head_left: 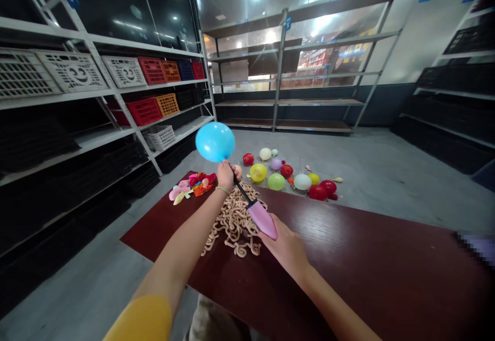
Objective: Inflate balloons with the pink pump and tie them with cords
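A blue balloon (215, 141), partly or fully inflated, stands out beyond my left hand (225, 175). That hand is closed around the balloon's neck, where the black tube of a hand pump meets it. My right hand (284, 243) is wrapped around the pink body of the balloon pump (263, 218), nearer to me. Under the pump lies a heap of beige, curly, rope-like pieces (235, 217) on the dark red table (332, 263). Left of the heap is a pile of flat, uninflated balloons (193, 185) in pink, red, orange and yellow.
Inflated balloons (276, 181) in several colours lie on the floor past the table's far edge. Shelves with plastic crates (144, 112) line the left side. A metal rack (279, 73) stands at the back. A blurred purple object (479, 245) is at the right edge.
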`<state>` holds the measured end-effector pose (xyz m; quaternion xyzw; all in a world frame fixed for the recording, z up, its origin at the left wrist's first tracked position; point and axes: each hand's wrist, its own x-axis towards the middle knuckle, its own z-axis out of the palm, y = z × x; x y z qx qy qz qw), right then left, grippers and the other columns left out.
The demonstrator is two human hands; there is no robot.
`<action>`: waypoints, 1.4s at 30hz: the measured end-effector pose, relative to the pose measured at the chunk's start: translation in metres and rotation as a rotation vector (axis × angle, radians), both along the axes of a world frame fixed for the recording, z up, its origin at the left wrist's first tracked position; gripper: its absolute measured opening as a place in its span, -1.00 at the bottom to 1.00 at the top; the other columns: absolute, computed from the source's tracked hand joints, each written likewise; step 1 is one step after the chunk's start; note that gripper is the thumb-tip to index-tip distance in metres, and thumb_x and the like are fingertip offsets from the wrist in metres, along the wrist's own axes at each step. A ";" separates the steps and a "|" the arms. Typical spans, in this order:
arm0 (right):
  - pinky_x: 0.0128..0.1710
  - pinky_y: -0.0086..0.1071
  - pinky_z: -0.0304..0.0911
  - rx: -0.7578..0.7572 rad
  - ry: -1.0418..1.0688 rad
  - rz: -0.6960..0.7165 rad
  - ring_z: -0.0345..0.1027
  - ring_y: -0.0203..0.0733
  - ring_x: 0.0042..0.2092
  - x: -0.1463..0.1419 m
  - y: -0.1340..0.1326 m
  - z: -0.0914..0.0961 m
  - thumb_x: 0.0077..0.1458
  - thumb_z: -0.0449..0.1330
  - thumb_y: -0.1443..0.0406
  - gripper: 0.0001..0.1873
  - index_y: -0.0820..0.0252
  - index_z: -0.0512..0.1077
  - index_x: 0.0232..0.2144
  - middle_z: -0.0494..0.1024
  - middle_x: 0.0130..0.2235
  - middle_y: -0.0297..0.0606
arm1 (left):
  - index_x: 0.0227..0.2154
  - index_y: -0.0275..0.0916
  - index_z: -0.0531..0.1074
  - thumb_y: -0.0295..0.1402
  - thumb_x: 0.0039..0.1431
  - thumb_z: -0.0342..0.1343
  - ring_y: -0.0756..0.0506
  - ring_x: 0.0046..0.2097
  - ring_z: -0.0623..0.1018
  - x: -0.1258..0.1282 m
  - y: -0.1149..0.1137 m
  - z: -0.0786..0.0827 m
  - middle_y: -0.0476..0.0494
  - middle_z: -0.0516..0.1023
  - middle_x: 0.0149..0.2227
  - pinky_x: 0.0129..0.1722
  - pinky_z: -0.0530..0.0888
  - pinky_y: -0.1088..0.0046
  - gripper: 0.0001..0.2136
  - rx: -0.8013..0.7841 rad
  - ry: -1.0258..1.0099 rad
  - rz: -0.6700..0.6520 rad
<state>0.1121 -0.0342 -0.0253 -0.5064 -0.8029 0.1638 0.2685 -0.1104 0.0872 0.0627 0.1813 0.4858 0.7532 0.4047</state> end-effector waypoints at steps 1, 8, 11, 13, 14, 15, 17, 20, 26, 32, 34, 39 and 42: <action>-0.19 -0.32 0.33 0.013 0.008 0.005 0.51 -0.03 -0.02 0.000 0.000 0.000 0.16 0.19 0.14 -0.47 0.06 0.28 0.16 0.56 0.04 -0.26 | -0.40 -0.18 0.20 -0.26 0.33 -0.09 0.07 -0.69 0.28 -0.006 0.004 0.006 0.12 0.24 -0.63 -0.71 0.19 0.62 -0.81 0.015 0.036 0.022; -0.27 -0.31 0.32 -0.019 -0.035 -0.092 0.54 -0.01 -0.11 0.008 0.005 0.000 0.14 0.19 0.12 -0.50 0.02 0.32 0.12 0.58 0.01 -0.28 | -0.45 -0.17 0.13 -0.13 0.32 -0.08 0.07 -0.69 0.26 0.044 -0.012 -0.022 0.12 0.21 -0.63 -0.72 0.19 0.62 -0.72 0.075 0.079 -0.036; -0.26 -0.31 0.31 -0.019 -0.031 -0.109 0.54 -0.02 -0.12 0.010 0.008 0.000 0.13 0.19 0.11 -0.47 0.01 0.32 0.14 0.59 0.00 -0.27 | -0.43 -0.17 0.14 -0.12 0.31 -0.07 0.07 -0.68 0.27 0.070 -0.025 -0.044 0.12 0.22 -0.62 -0.71 0.20 0.60 -0.73 0.089 0.055 -0.100; -0.27 -0.33 0.31 -0.007 -0.027 -0.081 0.53 -0.04 -0.12 0.010 0.008 0.000 0.12 0.20 0.10 -0.45 -0.03 0.31 0.16 0.59 0.00 -0.29 | -0.42 -0.17 0.15 -0.13 0.31 -0.06 0.06 -0.68 0.29 0.069 -0.027 -0.047 0.12 0.22 -0.62 -0.71 0.22 0.60 -0.74 0.082 0.062 -0.101; -0.27 -0.34 0.31 0.001 -0.028 -0.059 0.53 -0.05 -0.11 0.010 0.009 0.000 0.12 0.20 0.10 -0.44 -0.05 0.29 0.17 0.59 0.00 -0.31 | -0.42 -0.17 0.15 -0.15 0.31 -0.06 0.06 -0.68 0.29 0.064 -0.025 -0.045 0.12 0.22 -0.62 -0.71 0.23 0.59 -0.75 0.074 0.076 -0.092; -0.28 -0.35 0.31 0.010 -0.031 -0.041 0.53 -0.06 -0.11 0.011 0.009 -0.001 0.12 0.20 0.10 -0.43 -0.06 0.28 0.18 0.59 -0.01 -0.32 | -0.42 -0.17 0.16 -0.17 0.32 -0.07 0.05 -0.68 0.30 0.055 -0.022 -0.041 0.12 0.22 -0.62 -0.71 0.23 0.59 -0.76 0.064 0.091 -0.077; -0.27 -0.35 0.31 0.033 -0.039 -0.016 0.52 -0.06 -0.10 0.012 0.010 -0.001 0.12 0.21 0.11 -0.42 -0.05 0.27 0.19 0.58 -0.01 -0.32 | -0.42 -0.18 0.17 -0.23 0.32 -0.08 0.06 -0.68 0.30 0.033 -0.012 -0.027 0.12 0.23 -0.62 -0.70 0.23 0.60 -0.79 0.049 0.115 -0.021; -0.24 -0.34 0.33 0.060 -0.047 -0.002 0.52 -0.07 -0.09 0.012 0.009 -0.002 0.13 0.21 0.13 -0.43 0.00 0.28 0.18 0.58 0.00 -0.30 | -0.41 -0.18 0.16 -0.29 0.33 -0.14 0.07 -0.69 0.28 -0.002 0.002 -0.005 0.13 0.21 -0.62 -0.70 0.22 0.62 -0.82 0.035 0.107 0.055; -0.23 -0.33 0.34 0.076 -0.058 -0.015 0.53 -0.06 -0.11 0.008 0.005 -0.004 0.15 0.19 0.12 -0.47 0.04 0.32 0.16 0.59 -0.02 -0.24 | -0.41 -0.17 0.16 -0.24 0.33 -0.12 0.07 -0.70 0.27 -0.013 0.003 0.000 0.13 0.22 -0.62 -0.71 0.19 0.62 -0.80 0.049 0.039 0.131; -0.26 -0.33 0.32 0.024 -0.030 -0.093 0.53 -0.05 -0.14 0.009 0.006 -0.004 0.12 0.20 0.14 -0.47 0.02 0.32 0.15 0.60 -0.03 -0.26 | -0.43 -0.16 0.13 -0.16 0.32 -0.09 0.06 -0.68 0.29 0.061 -0.027 -0.042 0.12 0.21 -0.62 -0.71 0.23 0.59 -0.75 0.090 0.111 -0.046; -0.25 -0.33 0.32 0.024 -0.018 -0.078 0.53 -0.05 -0.11 0.009 0.006 -0.002 0.12 0.21 0.14 -0.45 -0.02 0.31 0.16 0.59 -0.02 -0.29 | -0.41 -0.16 0.13 -0.15 0.33 -0.10 0.05 -0.68 0.30 0.068 -0.032 -0.047 0.12 0.22 -0.62 -0.71 0.25 0.59 -0.75 0.072 0.118 -0.073; -0.21 -0.33 0.33 0.025 -0.010 -0.019 0.52 -0.05 -0.08 0.004 0.003 -0.001 0.14 0.21 0.13 -0.44 0.00 0.28 0.18 0.58 0.00 -0.30 | -0.39 -0.19 0.19 -0.20 0.32 -0.07 0.05 -0.69 0.30 0.022 -0.016 -0.020 0.10 0.25 -0.62 -0.70 0.24 0.59 -0.79 -0.018 0.183 -0.011; -0.16 -0.34 0.34 0.062 0.017 0.019 0.51 -0.07 -0.05 0.001 0.000 -0.002 0.15 0.20 0.14 -0.45 0.02 0.27 0.18 0.57 0.02 -0.30 | -0.37 -0.19 0.21 -0.22 0.34 -0.10 0.07 -0.68 0.31 -0.011 -0.004 0.002 0.11 0.26 -0.61 -0.70 0.22 0.62 -0.80 -0.019 0.156 0.081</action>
